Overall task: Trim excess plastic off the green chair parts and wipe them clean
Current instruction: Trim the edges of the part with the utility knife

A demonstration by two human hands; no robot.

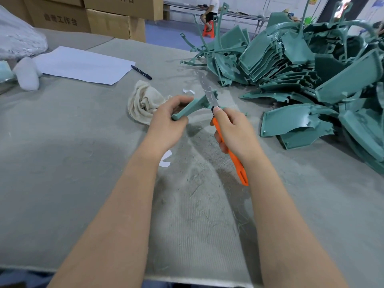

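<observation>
— Starting big: why is the pile of chair parts [311, 69] heaped at the far right of the table [72, 163]?
— Probably so the next piece is an easy reach. It fills that corner, well apart from the sheet of paper [83, 65] on the left.
— And the rag [143, 100]?
— Bunched just beyond the left hand [170, 119], handy for wiping, I'd guess.
— What are the hands doing?
— The left one is wrapped around a single small green part [191, 107], lifted off the table in front of the person, far end turned toward the blade. The right hand [234, 129] is clenched round the knife [239, 167] by its orange handle, thumb up near the blade, likely for control. The blade lies against the part's far end.
— So trimming, not wiping?
— I'd judge so. Thin green shavings [207, 204] litter the table nearer the body.
</observation>
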